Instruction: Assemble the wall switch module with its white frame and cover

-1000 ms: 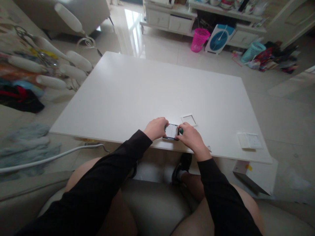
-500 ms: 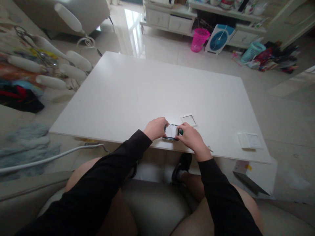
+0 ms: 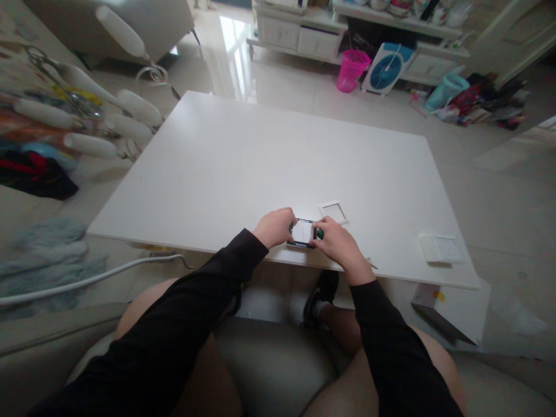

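Observation:
My left hand [image 3: 276, 226] grips the left side of a small wall switch [image 3: 303, 233], its fingers bent around the edge. From the other side my right hand [image 3: 333, 238] pinches the same switch between thumb and fingers. The switch has a white face split by a thin line and a dark surround. It is at the table's near edge; whether it touches the top I cannot tell. Just beyond my right hand lies a thin white square frame [image 3: 322, 212], partly behind the fingers. A small slim metal piece [image 3: 372, 263] lies beside my right wrist.
On the white table [image 3: 260, 150], a pair of white square panels [image 3: 441, 249] lies near the right corner. A white box-like piece [image 3: 456, 315] is below that corner. White chandelier-like arms [image 3: 130, 110] stand at the left edge. A pink basket [image 3: 353, 70] and blue fan [image 3: 386, 69] are beyond.

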`<action>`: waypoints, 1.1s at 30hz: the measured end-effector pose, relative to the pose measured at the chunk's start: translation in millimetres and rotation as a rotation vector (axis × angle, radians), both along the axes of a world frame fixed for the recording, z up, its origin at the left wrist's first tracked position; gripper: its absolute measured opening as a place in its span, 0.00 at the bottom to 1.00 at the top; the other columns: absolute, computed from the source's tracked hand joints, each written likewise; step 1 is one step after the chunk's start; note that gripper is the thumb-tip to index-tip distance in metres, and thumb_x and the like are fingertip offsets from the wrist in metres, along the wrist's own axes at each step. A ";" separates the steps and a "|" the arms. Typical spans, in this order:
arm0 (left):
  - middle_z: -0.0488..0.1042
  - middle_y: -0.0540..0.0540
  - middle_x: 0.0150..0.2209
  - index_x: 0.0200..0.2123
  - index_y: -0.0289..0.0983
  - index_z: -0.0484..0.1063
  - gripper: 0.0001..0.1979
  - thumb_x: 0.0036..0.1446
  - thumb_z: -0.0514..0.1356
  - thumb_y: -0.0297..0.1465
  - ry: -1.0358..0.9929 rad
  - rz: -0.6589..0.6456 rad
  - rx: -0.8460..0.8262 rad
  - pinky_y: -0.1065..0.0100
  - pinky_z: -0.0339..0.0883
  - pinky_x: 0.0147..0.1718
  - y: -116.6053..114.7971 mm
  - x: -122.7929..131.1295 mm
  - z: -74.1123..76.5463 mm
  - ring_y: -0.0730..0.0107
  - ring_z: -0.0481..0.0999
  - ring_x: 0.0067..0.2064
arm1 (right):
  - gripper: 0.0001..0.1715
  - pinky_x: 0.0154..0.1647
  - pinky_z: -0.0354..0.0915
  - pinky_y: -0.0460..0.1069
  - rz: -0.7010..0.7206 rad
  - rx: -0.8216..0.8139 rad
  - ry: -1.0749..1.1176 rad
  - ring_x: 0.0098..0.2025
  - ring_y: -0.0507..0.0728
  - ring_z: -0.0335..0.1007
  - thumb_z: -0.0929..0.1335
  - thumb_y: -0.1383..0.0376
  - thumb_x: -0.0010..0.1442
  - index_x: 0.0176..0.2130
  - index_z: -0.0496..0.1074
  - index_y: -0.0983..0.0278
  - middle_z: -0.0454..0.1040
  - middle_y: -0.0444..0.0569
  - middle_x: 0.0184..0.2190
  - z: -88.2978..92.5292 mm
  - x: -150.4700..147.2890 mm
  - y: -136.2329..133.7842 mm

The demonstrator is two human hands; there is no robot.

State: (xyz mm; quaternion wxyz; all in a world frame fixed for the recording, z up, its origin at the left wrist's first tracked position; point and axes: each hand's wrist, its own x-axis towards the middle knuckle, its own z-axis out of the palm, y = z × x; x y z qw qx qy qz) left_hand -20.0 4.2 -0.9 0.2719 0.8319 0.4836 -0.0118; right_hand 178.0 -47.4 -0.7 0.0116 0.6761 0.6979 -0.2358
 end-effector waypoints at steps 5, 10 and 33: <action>0.78 0.44 0.54 0.45 0.40 0.82 0.20 0.46 0.75 0.30 -0.019 0.010 -0.006 0.63 0.73 0.46 0.2 0.0 -0.7 0.58 0.82 0.47 | 0.15 0.38 0.61 0.49 -0.005 -0.006 0.002 0.44 0.57 0.75 0.77 0.61 0.58 0.46 0.79 0.57 0.75 0.48 0.53 1.0 -0.8 0.1; 0.79 0.44 0.53 0.44 0.40 0.82 0.20 0.45 0.76 0.30 -0.029 0.032 -0.006 0.64 0.74 0.44 0.0 0.4 -1.4 0.60 0.82 0.45 | 0.18 0.38 0.61 0.49 -0.024 -0.001 -0.011 0.44 0.58 0.75 0.77 0.61 0.57 0.48 0.79 0.58 0.75 0.48 0.53 2.1 -2.3 0.6; 0.81 0.43 0.51 0.43 0.41 0.82 0.19 0.45 0.76 0.30 -0.011 0.048 0.003 0.62 0.74 0.47 -2.0 1.2 1.2 0.59 0.81 0.47 | 0.18 0.38 0.61 0.50 -0.034 0.026 -0.066 0.43 0.59 0.74 0.77 0.61 0.57 0.47 0.79 0.59 0.76 0.50 0.49 4.6 -7.1 -0.5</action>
